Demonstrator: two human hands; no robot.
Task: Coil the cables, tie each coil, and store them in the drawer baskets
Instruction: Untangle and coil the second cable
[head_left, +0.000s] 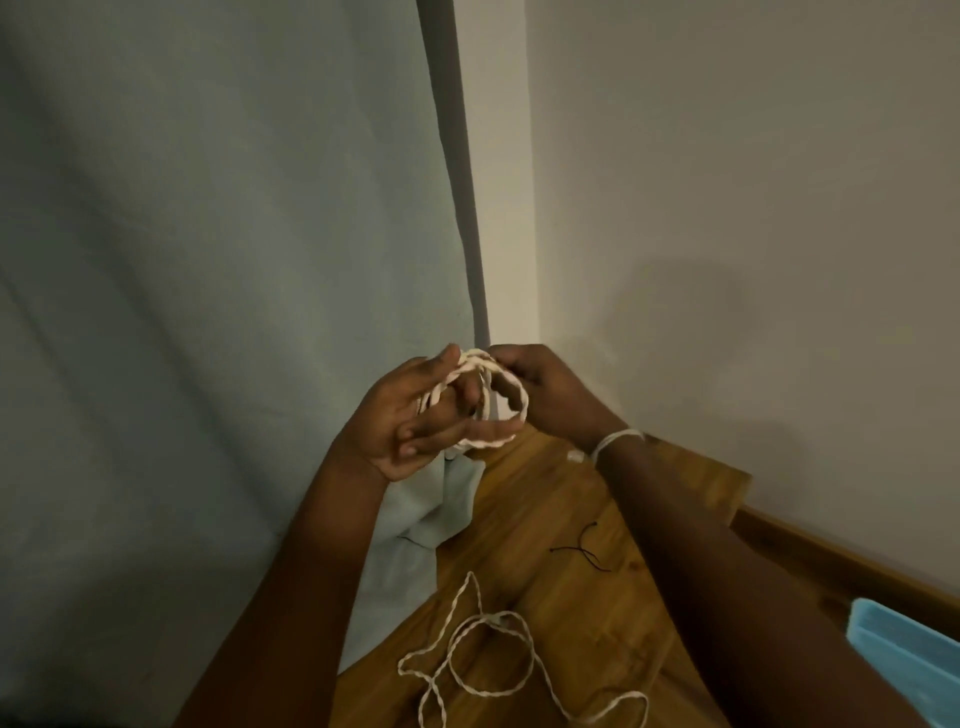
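A wooden tabletop (561, 545) is seen in the lower middle, set into a corner between a pale wall (753, 182) and a blue-grey curtain (208, 234). A fold of light blue cloth (415, 525) is draped over the tabletop's left edge. A short black thread (582, 548) lies on the wood. A light blue plastic object (904, 660) is cut off at the lower right edge.

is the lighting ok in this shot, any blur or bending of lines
Head view: dim, warm light; a soft shadow on the wall; the curtain edge bows from wide-angle distortion; left hand, right hand and the coil look slightly soft.
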